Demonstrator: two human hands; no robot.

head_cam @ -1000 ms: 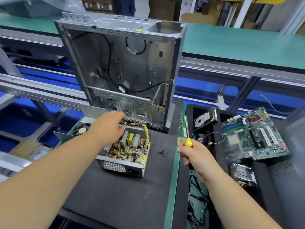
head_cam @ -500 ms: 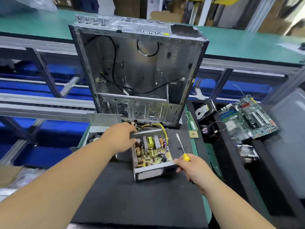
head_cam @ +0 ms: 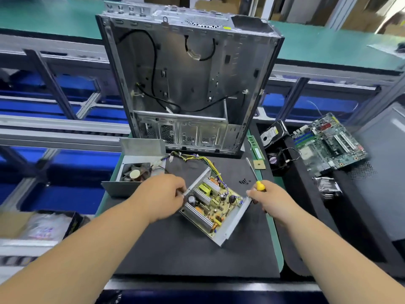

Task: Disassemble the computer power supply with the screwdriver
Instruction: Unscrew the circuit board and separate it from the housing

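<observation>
Currently the left hand [head_cam: 163,197] pinches the upper-left wall of the power supply [head_cam: 213,204] while the right hand [head_cam: 268,199] is curled round the screwdriver [head_cam: 255,176], fingertips touching the unit's right wall; likely the step is turning the open unit to reach the board screws. Next, the tip probably has to come down onto a board screw with the left hand bracing. The supply lies flat on the black mat [head_cam: 175,249] before the computer case [head_cam: 188,84], long axis diagonal, wire bundle [head_cam: 197,160] end pointing up-left; the screwdriver shaft points up-left, away from the person.
</observation>
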